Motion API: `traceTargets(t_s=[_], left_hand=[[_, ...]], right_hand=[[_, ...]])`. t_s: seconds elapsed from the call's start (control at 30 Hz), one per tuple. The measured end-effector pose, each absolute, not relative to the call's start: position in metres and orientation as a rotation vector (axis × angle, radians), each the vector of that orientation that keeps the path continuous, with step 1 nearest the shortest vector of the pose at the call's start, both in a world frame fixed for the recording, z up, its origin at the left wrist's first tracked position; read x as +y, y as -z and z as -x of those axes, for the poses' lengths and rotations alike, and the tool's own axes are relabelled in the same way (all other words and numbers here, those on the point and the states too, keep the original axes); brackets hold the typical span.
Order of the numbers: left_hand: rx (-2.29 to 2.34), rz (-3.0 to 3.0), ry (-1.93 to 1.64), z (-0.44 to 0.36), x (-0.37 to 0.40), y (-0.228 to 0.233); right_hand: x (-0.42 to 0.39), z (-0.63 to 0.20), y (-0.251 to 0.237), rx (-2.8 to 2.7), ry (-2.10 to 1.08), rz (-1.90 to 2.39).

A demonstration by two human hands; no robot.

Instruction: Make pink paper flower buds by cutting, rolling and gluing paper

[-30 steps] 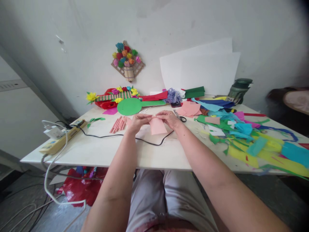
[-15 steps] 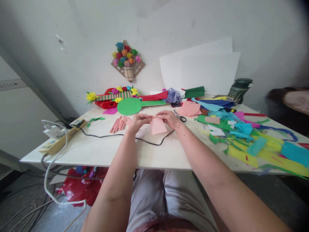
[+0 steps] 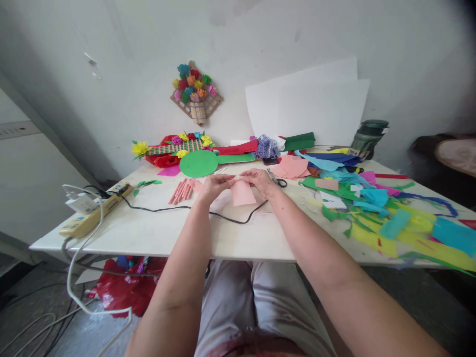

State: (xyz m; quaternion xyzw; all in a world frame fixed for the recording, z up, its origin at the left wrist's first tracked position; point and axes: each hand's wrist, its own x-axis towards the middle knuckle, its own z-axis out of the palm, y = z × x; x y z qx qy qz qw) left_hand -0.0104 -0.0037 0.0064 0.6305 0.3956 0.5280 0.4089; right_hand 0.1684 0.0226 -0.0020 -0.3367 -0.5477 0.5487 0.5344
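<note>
Between both hands, just above the table, hangs a piece of pink crepe paper (image 3: 243,193). My left hand (image 3: 216,186) pinches its upper left edge, and my right hand (image 3: 261,181) pinches the upper right. The top edge looks rolled or folded at the fingertips, though the detail is too small to make out. Left of my left hand lie several rolled pink paper tubes (image 3: 181,192). Beyond my right hand are a stack of pink paper pieces (image 3: 291,167) and a pair of scissors (image 3: 281,183).
A black cable (image 3: 238,221) crosses the table (image 3: 156,233) below the hands. A power strip (image 3: 82,220) sits at the left edge. Coloured paper scraps (image 3: 375,218) cover the right side. Behind lie a green paper disc (image 3: 199,163), purple yarn (image 3: 267,148) and a bottle (image 3: 369,140).
The fingers have shifted slightly along the paper's top edge, and its hanging part has tilted a little. Both hands keep their hold.
</note>
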Motion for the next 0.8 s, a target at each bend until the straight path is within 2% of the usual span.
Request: traceTargets(t_s=[0.8], left_hand=[[0.827,-1.377,-1.266,0.0157,-0.0026,-0.0054]], right_hand=[[0.0220,-0.1681,0.0009,-1.341,-1.303,0.784]])
